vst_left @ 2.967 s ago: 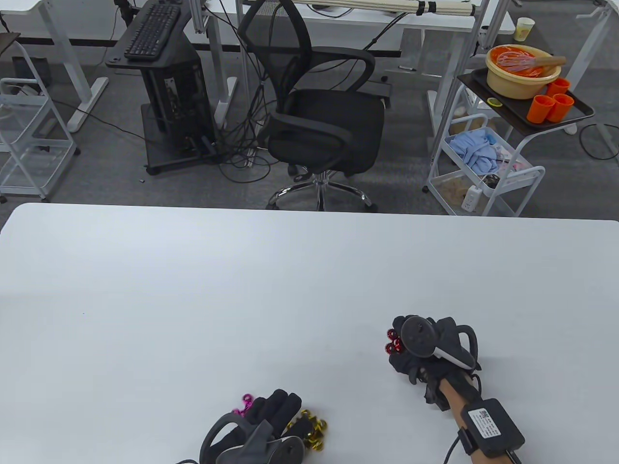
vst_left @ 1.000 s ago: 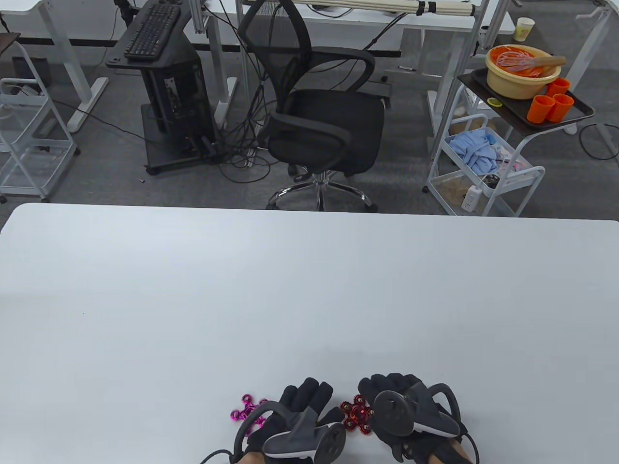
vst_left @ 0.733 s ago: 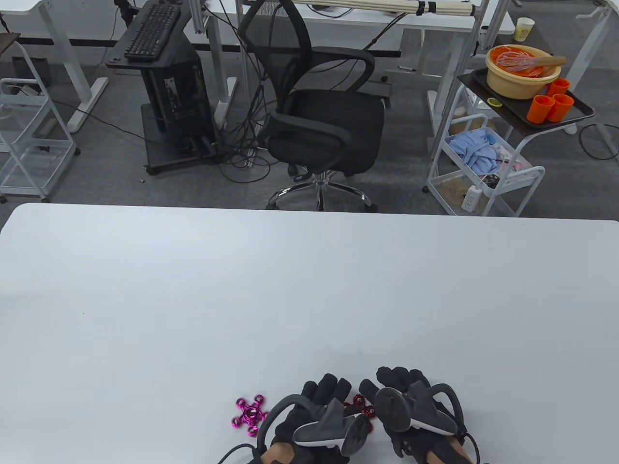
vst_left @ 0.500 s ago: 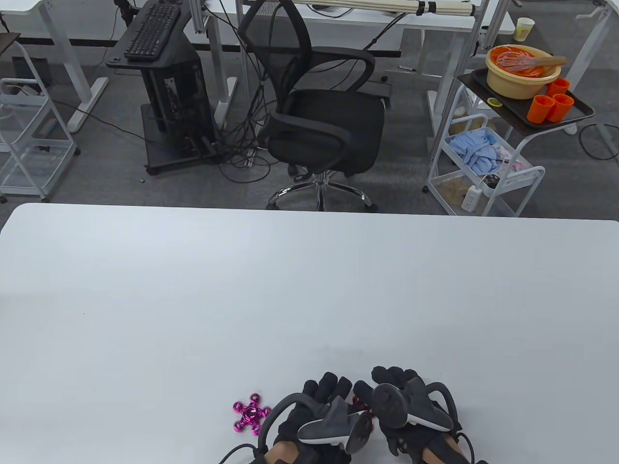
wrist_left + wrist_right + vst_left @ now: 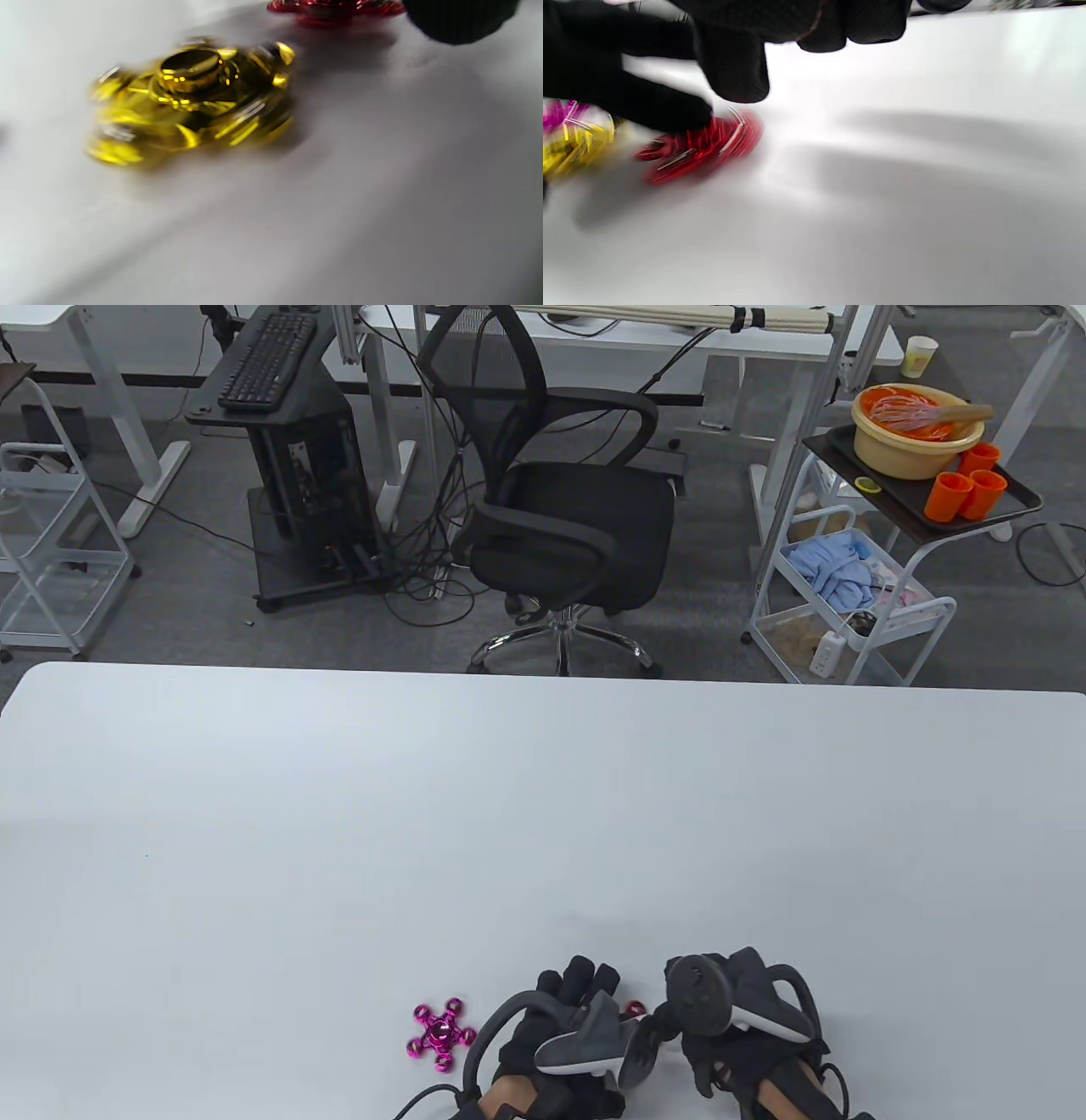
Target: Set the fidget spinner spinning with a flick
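The left hand (image 5: 567,1016) presses the red spinner (image 5: 700,146) flat on the desk (image 5: 543,814); the right hand (image 5: 734,1014), fingers curled and empty, flicks it.

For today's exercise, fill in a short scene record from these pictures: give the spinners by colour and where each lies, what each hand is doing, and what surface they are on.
surface: white table
pink fidget spinner: lies flat, apart from both hands, beside the left hand
gold fidget spinner: flat on the table under the left hand, blurred
red fidget spinner: flat on the table between the hands, streaked as if spinning
left hand: a fingertip presses on the red fidget spinner
right hand: fingers curled above the red fidget spinner, holding nothing
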`<state>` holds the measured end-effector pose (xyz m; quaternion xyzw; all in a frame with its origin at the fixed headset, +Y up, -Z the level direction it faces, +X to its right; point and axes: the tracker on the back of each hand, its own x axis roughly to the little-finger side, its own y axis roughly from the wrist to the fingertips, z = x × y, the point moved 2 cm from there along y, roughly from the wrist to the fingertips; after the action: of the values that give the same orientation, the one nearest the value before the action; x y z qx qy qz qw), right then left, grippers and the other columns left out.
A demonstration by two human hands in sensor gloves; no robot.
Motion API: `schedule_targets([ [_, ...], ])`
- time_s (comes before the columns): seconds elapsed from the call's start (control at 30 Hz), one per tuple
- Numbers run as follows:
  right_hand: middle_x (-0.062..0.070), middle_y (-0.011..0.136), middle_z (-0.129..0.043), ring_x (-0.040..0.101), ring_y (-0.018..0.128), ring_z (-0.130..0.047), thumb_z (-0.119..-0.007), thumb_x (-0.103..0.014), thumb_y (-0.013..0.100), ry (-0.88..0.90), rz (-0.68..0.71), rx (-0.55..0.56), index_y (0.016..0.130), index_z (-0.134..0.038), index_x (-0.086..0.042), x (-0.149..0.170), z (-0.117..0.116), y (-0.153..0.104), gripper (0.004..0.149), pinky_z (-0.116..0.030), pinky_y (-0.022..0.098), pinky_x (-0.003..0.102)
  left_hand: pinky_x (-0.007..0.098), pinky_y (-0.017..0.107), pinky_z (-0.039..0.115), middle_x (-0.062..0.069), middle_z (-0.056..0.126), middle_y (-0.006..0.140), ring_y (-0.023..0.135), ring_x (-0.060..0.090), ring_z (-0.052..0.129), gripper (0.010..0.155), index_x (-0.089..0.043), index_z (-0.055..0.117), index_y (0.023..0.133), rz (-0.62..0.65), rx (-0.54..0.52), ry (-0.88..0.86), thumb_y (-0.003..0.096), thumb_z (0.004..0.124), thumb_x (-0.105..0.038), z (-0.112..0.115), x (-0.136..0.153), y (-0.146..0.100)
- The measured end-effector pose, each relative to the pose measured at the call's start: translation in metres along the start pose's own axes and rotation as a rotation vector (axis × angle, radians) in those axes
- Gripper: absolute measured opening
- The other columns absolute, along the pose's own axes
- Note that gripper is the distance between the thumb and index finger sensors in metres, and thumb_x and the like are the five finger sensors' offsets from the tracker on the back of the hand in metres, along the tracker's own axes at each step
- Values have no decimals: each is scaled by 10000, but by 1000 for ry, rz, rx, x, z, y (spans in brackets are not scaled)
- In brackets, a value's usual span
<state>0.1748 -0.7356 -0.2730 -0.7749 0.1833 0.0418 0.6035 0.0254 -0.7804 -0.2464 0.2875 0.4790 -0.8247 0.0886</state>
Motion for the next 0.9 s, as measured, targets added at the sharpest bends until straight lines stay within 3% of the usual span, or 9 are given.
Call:
schedule_targets([
  [0.17, 183, 1056, -503, 495, 919, -503, -675, -167, 483, 57, -30, 100, 923, -658, -241, 7, 3, -22, 446, -406, 709, 662, 616, 744, 179, 107, -66, 1068, 995, 410, -2, 780, -354, 301, 996, 3, 7, -13, 359, 647, -643, 1, 1, 2],
  [0.3, 183, 1049, -513, 492, 913, -515, -672, -186, 484, -15, -39, 110, 941, -617, -230, 7, -4, -17, 463, -411, 708, 661, 614, 742, 175, 105, -103, 1049, 990, 406, -14, 801, -360, 270, 997, 25, 1, -12, 352, 647, -649, 3, 4, -1],
  [0.43, 178, 1049, -514, 489, 912, -520, -675, -202, 483, -55, -30, 145, 948, -598, -221, 4, -5, -17, 472, -414, 707, 660, 613, 742, 180, 119, -116, 1042, 990, 409, -13, 888, -308, 139, 991, 55, -96, -90, 349, 643, -656, -5, 18, -27],
  [0.57, 179, 1054, -507, 491, 918, -515, -679, -240, 488, -65, -29, 160, 960, -574, -212, 4, -5, -18, 484, -412, 708, 663, 619, 742, 187, 126, -107, 1047, 994, 414, -2, 912, -274, 122, 994, 30, -206, -128, 352, 645, -656, -6, 53, -69],
  [0.63, 179, 1056, -506, 492, 920, -513, -678, -247, 489, -71, -32, 166, 963, -565, -209, 5, -4, -18, 489, -412, 709, 663, 622, 741, 198, 135, -94, 1052, 995, 422, 7, 916, -262, 126, 997, -2, -241, -161, 355, 645, -657, 5, 83, -91],
  [0.8, 181, 1060, -498, 496, 923, -507, -678, -254, 490, -66, -38, 161, 965, -561, -207, 4, -4, -18, 491, -410, 709, 665, 628, 740, 220, 148, -71, 1060, 1000, 429, 43, 930, -234, 128, 1000, -87, -280, -234, 359, 653, -657, 34, 133, -119],
  [0.9, 182, 1062, -493, 497, 925, -503, -678, -257, 490, -80, -33, 162, 966, -559, -207, -1, -6, -18, 493, -410, 709, 665, 630, 740, 237, 154, -53, 1066, 1006, 431, 59, 945, -212, 118, 997, -108, -293, -275, 360, 653, -658, 47, 149, -124],
])
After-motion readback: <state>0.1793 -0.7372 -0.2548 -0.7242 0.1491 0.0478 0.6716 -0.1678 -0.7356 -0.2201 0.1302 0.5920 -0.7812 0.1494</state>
